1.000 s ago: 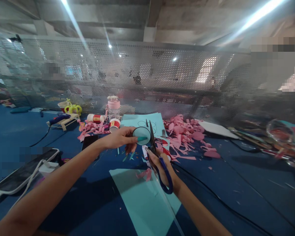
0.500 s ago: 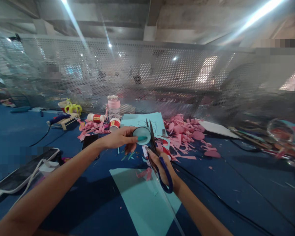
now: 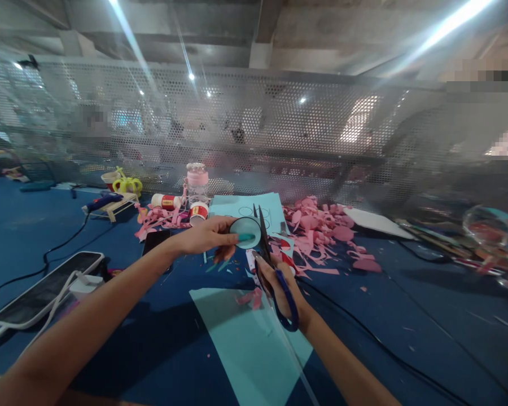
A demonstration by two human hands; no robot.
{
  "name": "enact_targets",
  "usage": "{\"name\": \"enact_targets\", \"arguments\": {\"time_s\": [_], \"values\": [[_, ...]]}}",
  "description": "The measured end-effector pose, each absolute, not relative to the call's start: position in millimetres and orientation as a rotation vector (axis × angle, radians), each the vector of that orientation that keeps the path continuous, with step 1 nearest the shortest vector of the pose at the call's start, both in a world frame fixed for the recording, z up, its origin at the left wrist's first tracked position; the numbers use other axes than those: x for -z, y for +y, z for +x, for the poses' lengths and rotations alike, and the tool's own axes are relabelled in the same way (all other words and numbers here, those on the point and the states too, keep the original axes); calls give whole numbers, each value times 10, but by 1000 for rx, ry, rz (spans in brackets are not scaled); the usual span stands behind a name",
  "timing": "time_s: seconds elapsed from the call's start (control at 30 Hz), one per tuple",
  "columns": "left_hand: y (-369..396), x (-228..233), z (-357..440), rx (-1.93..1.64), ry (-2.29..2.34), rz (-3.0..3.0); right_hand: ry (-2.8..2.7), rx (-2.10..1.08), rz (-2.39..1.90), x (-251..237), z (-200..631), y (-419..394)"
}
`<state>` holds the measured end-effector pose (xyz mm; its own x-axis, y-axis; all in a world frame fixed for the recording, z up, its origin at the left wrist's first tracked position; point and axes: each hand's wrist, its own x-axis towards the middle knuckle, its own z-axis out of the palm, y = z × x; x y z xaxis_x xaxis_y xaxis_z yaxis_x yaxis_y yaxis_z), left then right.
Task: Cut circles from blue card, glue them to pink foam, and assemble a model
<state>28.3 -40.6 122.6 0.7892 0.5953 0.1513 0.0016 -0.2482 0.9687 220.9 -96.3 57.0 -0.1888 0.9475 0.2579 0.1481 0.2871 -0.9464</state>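
Note:
Between thumb and fingers, my left hand (image 3: 203,235) pinches a light blue paper circle (image 3: 250,226) with a dark line along its rim. My right hand (image 3: 285,290) has its fingers in the handles of dark blue scissors (image 3: 294,316). Their black blades point away from me, slightly parted, at the circle's right edge. Whether paper lies between the blades I cannot tell. Below my hands lies a light blue sheet (image 3: 237,344) with pink scraps on it. Beyond them is another blue sheet (image 3: 224,204) with circles drawn on it.
Pink paper scraps (image 3: 317,237) are heaped right of centre, near a white sheet (image 3: 376,223). Paper cups (image 3: 198,212) and a pink-topped bottle (image 3: 197,179) stand behind my left hand. A phone (image 3: 46,287) with a cable lies left. A perforated metal screen (image 3: 254,135) borders the table.
The view has shifted very slightly. Both hands keep the same pose around the paper circle and the scissors.

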Motion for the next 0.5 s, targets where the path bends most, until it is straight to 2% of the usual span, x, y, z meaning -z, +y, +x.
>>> {"name": "enact_targets", "arguments": {"time_s": [0.5], "values": [[-402, -1231, 283, -562, 444, 1744, -1653, -981, -1008, -563, 2223, -966]]}}
